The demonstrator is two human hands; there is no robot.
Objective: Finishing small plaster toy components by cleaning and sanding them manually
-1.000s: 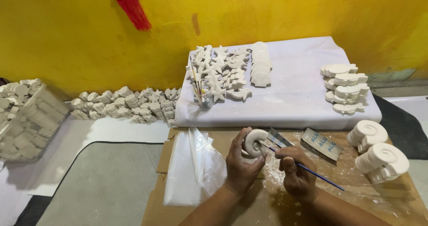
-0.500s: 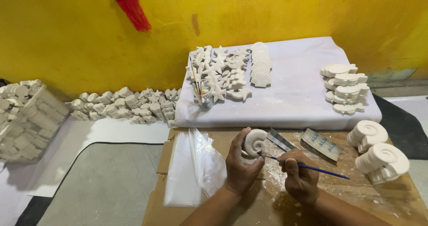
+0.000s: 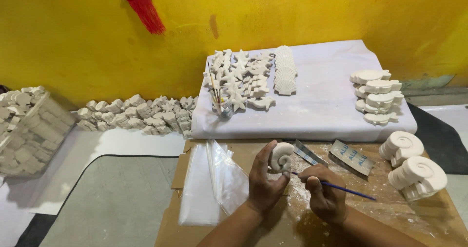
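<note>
A: What is hidden or cut off?

B: Both forearms are cut by the lower edge. The brush tip is hidden where it meets the snail-shell plaster cast [image 3: 282, 157], and the basket of casts [image 3: 27, 130] is cut off at the left. The small pieces in the pile along the wall [image 3: 136, 114] are too crowded to be counted.

A: How are the hands seen?

B: The left hand [image 3: 264, 182] is closed around the cast, which is held upright above the cardboard sheet [image 3: 380, 213] near its far edge. The right hand [image 3: 325, 194] is clenched on a thin blue-handled brush [image 3: 341, 189], whose tip is pointed at the cast.

A: Where is open room left?

B: Bare cardboard is seen right of the right hand, up to two large snail-shell casts [image 3: 414, 169] at the right edge. The clear plastic bags [image 3: 209, 183] lie just left of the left hand, overhanging the cardboard's left edge.

A: What can be counted?

B: Two foil strips [image 3: 336, 155] lie beyond the hands. On the white cloth-covered platform [image 3: 321, 110], one stack of scallop casts [image 3: 284, 76], one spread of starfish casts [image 3: 241, 76], one cup of brushes [image 3: 219, 103] and perhaps five flat casts [image 3: 379, 96] at the right are seen.
</note>
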